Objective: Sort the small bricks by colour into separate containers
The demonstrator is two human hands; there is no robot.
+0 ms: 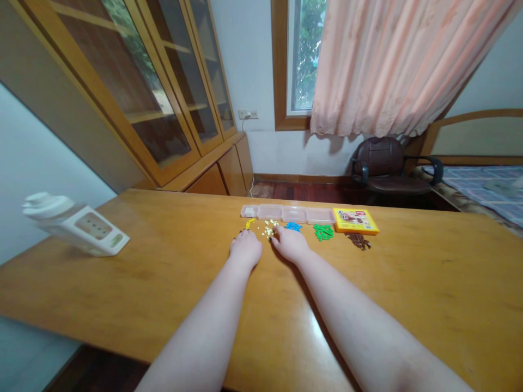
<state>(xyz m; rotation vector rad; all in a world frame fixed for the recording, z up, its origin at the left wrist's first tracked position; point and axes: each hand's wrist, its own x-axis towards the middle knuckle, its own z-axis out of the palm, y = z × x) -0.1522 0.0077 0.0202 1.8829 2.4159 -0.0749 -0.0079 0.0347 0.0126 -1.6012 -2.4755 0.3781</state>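
My left hand (245, 248) rests on the wooden table with its fingertips close to a small group of yellow pieces (250, 223). Its fingers are foreshortened and look laid down loosely. Beside scattered pale cream pieces (269, 224) is my right hand (291, 244), thumb and forefinger apart at their edge; I see nothing held in it, though its other fingers are partly hidden. Just beyond the right hand lies a pile of blue pieces (293, 226). Green pieces (323, 232) and dark brown pieces (358, 241) form separate piles farther right.
Behind the piles stands a row of clear plastic trays (270, 212), with a yellow box (355, 220) at its right end. A white-lidded bottle (77, 224) is on the table's left. Past the table are a glass-door cabinet (192, 142), a brown armchair (382, 163) and a bed (482, 182).
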